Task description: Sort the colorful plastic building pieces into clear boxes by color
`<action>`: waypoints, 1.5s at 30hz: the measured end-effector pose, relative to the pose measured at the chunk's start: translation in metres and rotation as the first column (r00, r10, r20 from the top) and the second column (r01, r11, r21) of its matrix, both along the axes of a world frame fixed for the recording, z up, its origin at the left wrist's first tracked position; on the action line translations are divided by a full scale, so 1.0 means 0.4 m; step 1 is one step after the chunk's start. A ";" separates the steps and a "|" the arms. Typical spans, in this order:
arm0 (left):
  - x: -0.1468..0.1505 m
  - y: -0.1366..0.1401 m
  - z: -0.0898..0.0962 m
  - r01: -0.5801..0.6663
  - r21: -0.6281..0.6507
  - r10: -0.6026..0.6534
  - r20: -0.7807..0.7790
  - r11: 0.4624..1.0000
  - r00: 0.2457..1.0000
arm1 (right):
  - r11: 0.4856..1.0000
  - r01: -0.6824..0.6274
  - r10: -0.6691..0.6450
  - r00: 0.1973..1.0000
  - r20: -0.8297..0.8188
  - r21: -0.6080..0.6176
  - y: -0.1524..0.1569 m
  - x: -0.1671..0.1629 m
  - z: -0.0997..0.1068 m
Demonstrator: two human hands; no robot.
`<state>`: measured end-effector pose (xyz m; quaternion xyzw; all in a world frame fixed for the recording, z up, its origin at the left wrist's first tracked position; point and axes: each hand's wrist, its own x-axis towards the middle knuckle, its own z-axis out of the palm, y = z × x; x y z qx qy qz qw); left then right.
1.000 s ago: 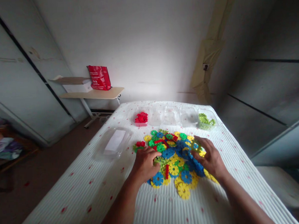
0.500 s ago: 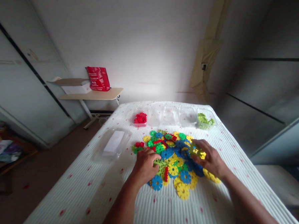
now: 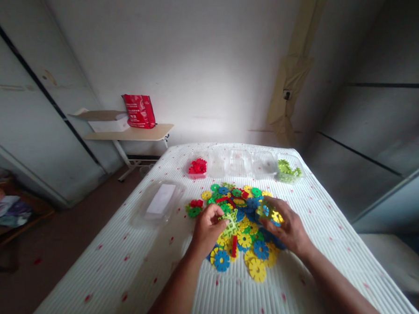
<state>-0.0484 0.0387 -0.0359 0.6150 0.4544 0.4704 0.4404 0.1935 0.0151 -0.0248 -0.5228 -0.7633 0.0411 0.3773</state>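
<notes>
A light-green notched plastic building piece (image 3: 230, 224) is pinched between the thumb and fingers of my left hand (image 3: 209, 229), just over the left part of the pile. My right hand (image 3: 286, 225) curls around another light-green building piece (image 3: 264, 210) at the pile's right side; its fingers partly cover it. Beneath and between both hands spreads a heap of flower-shaped discs in yellow, blue and green, such as a yellow disc (image 3: 257, 270) at the near edge. A short red bar (image 3: 234, 246) lies among them.
Along the table's far side stand clear plastic containers, one with red pieces (image 3: 198, 166), one with light-green pieces (image 3: 288, 169). A clear lid (image 3: 173, 201) with a white paper (image 3: 160, 199) lies left. A red bag (image 3: 139, 111) sits on a side table (image 3: 148, 133).
My left hand has lifted a light-green piece off the pile and moved slightly right. My right hand has shifted left with its light-green piece, closer to the left hand.
</notes>
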 end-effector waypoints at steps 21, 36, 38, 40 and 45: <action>0.038 -0.010 -0.018 0.145 -0.084 -0.140 0.057 0.986 0.988 | 0.967 -0.204 0.211 0.977 0.036 -0.152 -0.021 -0.108 -0.034; 0.061 -0.020 -0.041 -0.042 0.076 0.047 -0.060 0.996 0.997 | 0.903 -0.283 0.294 0.956 -0.015 -0.324 -0.034 -0.114 -0.026; 0.062 -0.021 -0.042 -0.051 0.107 0.060 -0.080 0.993 0.995 | 0.893 -0.289 0.297 0.954 -0.032 -0.344 -0.037 -0.115 -0.027; 0.064 -0.020 -0.043 -0.068 0.130 0.080 -0.091 0.989 0.993 | 0.882 -0.301 0.296 0.952 -0.072 -0.363 -0.038 -0.115 -0.024; 0.068 -0.017 -0.048 -0.079 0.113 0.090 -0.094 0.990 0.992 | 0.837 -0.374 0.295 0.923 -0.245 -0.399 -0.033 -0.115 -0.017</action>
